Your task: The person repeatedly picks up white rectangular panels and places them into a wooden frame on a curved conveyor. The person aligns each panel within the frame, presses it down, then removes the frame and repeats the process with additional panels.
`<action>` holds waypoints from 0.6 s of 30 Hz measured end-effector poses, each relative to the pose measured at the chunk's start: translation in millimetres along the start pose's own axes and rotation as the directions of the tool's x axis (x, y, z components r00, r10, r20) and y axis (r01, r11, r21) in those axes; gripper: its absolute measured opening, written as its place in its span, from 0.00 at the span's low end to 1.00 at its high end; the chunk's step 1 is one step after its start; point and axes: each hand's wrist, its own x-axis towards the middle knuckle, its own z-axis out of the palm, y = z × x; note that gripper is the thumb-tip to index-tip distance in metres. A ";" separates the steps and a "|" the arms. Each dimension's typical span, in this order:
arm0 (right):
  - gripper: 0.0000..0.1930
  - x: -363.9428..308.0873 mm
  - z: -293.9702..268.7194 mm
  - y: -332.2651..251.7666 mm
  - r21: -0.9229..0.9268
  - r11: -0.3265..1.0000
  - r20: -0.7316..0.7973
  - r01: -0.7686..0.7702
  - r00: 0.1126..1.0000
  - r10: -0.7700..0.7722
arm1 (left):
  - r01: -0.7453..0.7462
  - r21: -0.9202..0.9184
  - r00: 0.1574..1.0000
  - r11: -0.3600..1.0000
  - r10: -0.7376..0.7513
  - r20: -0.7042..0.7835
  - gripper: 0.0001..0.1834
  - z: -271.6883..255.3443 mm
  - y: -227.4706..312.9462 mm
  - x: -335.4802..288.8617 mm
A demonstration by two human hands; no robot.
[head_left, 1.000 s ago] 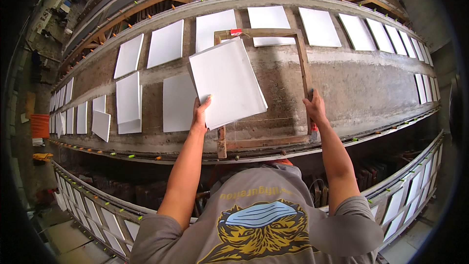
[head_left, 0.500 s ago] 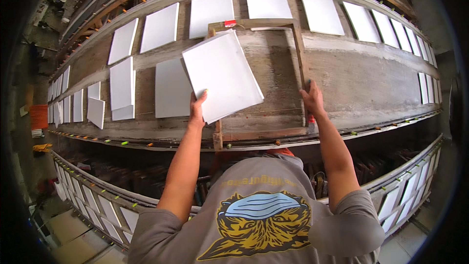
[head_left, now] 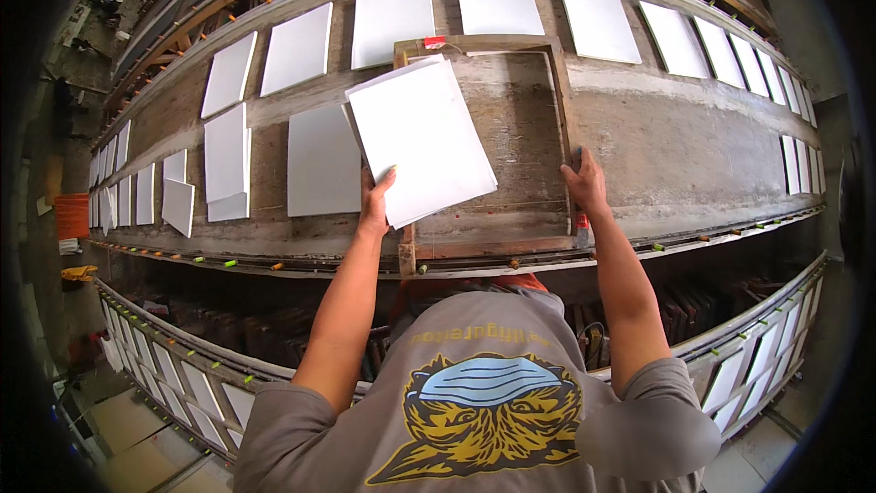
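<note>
My left hand is closed on the near left edge of a small stack of white sheets, its thumb on top. The sheets are slightly fanned and tilted. They cover part of the left side of a rectangular wooden frame at the long table. My right hand is closed around the frame's right bar. A red tag sits at the frame's far left corner. Left of the stack, a greyish white sheet lies on the table.
White sheets lie spaced in a row along the far side of the long worn table. More sheets lie at both ends. Small green and orange pegs line the near edge. Behind my elbows runs another table with white sheets.
The wooden frame and the held stack have shifted slightly to the right over the table. Both hands keep their grip.
</note>
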 end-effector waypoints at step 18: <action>0.28 -0.6 6.4 14.3 -0.017 0.999 -0.085 0.048 0.995 -0.049 | 0.071 -0.180 0.993 0.981 -0.087 -0.084 0.27 -1.9 -47.7 -6.6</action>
